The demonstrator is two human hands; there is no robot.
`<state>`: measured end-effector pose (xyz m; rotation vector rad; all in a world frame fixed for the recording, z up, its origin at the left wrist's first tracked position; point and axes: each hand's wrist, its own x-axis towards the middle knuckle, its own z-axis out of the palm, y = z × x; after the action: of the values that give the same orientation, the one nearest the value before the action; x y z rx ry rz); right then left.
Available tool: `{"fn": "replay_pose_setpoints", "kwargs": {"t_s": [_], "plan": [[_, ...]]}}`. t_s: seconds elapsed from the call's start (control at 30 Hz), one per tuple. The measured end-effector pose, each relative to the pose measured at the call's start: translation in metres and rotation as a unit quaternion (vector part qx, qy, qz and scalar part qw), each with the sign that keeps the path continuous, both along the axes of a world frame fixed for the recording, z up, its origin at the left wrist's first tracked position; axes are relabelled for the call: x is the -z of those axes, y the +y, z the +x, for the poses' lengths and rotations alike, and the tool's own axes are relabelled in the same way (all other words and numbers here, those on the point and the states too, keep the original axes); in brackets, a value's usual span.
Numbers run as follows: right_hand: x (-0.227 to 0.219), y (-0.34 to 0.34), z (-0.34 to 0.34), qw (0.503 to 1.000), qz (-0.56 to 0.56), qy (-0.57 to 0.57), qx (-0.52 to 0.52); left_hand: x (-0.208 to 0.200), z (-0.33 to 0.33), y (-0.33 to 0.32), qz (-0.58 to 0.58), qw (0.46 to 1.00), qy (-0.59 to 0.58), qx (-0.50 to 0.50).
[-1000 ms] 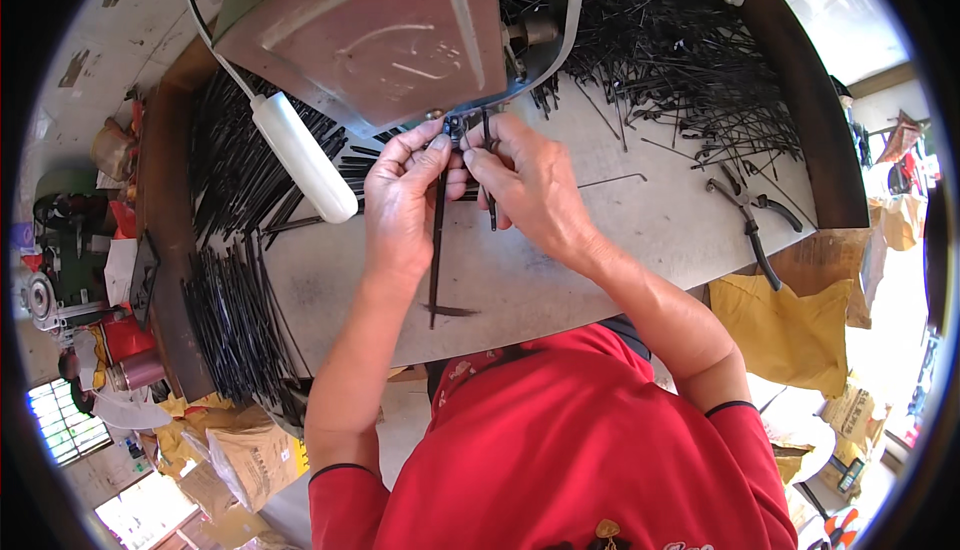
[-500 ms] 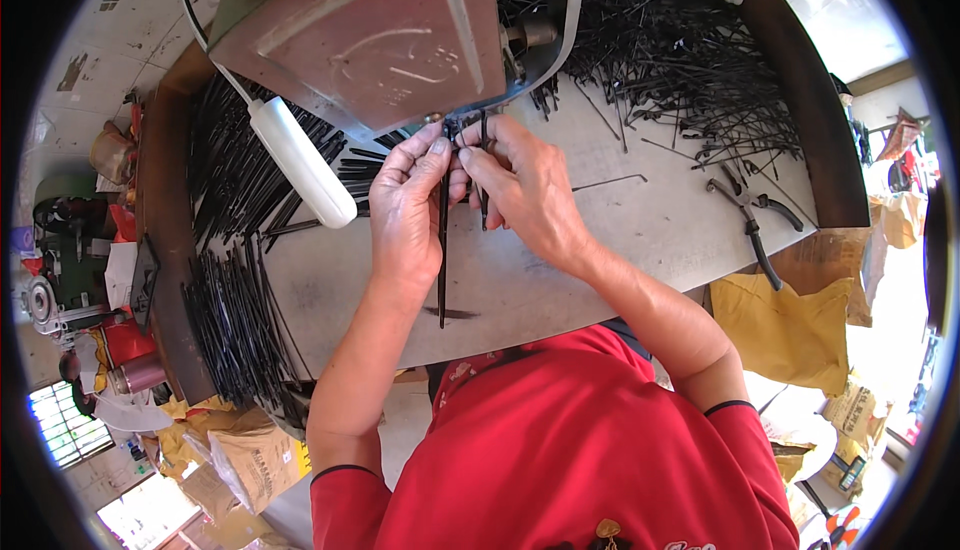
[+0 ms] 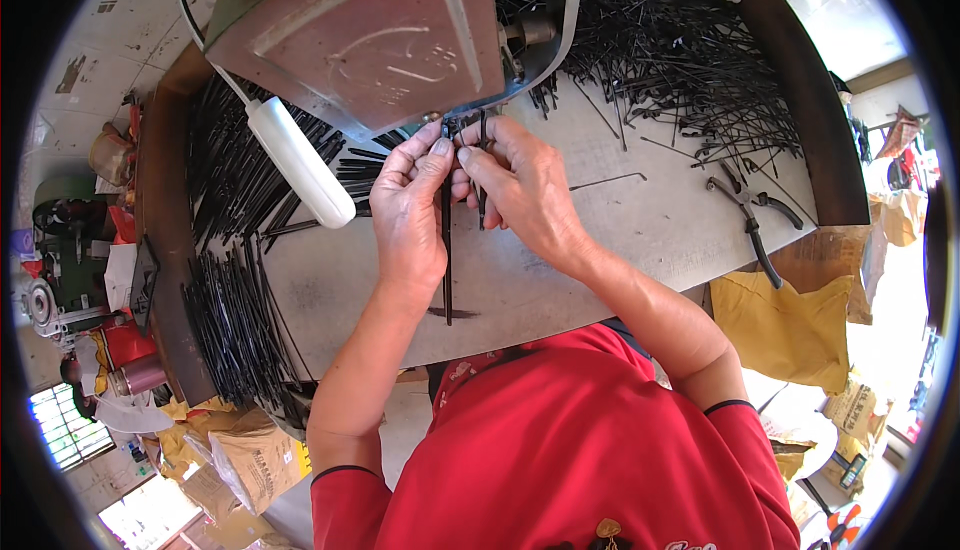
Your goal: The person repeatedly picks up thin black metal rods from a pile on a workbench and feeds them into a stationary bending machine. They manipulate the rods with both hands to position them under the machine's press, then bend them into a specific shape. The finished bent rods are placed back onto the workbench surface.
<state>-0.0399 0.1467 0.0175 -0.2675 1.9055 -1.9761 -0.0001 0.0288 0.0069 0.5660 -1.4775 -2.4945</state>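
Note:
My left hand [image 3: 411,195] is closed on a long, thin black rod [image 3: 447,260], pinched near its upper end, with the rest hanging down toward the table's front edge. Beside it my right hand [image 3: 530,185] grips a shorter dark rod [image 3: 483,165] between thumb and fingers. Both hands meet just under the front of a brown-red machine head [image 3: 370,40]. The upper rod ends sit close together at the machine's lower edge; whether they touch is too small to tell.
Black rods [image 3: 235,320] lie in heaps at left, and thin dark wires [image 3: 670,80] pile up at back right. A white lamp [image 3: 302,165] hangs left of the hands. Black-handled pliers [image 3: 748,212] rest on the grey tabletop [image 3: 610,240], near a raised brown rim [image 3: 840,150].
The lower end of the long rod has swung slightly right. Both hands keep nearly the same place and grip.

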Motion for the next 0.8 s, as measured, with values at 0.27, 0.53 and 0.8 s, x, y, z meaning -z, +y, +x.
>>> {"fn": "replay_pose_setpoints", "kwargs": {"t_s": [0.27,0.53,0.8], "plan": [[0.004,-0.001,0.001,0.999,0.020,0.025,0.012,0.001,0.000,0.002,-0.006,1.000,0.003,-0.010],[0.009,-0.004,0.003,0.997,0.029,0.059,0.034,0.002,0.002,0.007,0.023,0.999,-0.003,-0.023],[0.004,0.004,-0.010,0.992,0.090,0.079,-0.033,-0.001,-0.001,0.003,-0.010,1.000,-0.022,-0.010]]}}
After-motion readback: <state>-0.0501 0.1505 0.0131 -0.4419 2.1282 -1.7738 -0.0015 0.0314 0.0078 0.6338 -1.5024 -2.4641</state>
